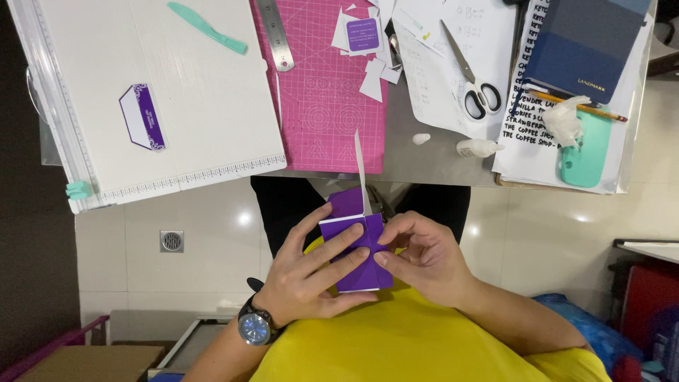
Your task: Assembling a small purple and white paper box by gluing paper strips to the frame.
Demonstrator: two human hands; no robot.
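A small purple paper box (357,240) with white edges sits between both hands above my lap, one white flap standing up towards the table. My left hand (308,272), a watch on its wrist, lies over the box's left side with fingers spread across the front. My right hand (424,258) pinches the box's right edge with thumb and fingertips.
On the table above: a white scoring board (205,99) with a purple-edged card piece (143,117) and a teal folding tool (209,28), a pink cutting mat (325,106) with a steel ruler (276,35), paper scraps, scissors (474,81), a glue bottle (477,147), a blue notebook (583,42), a pencil.
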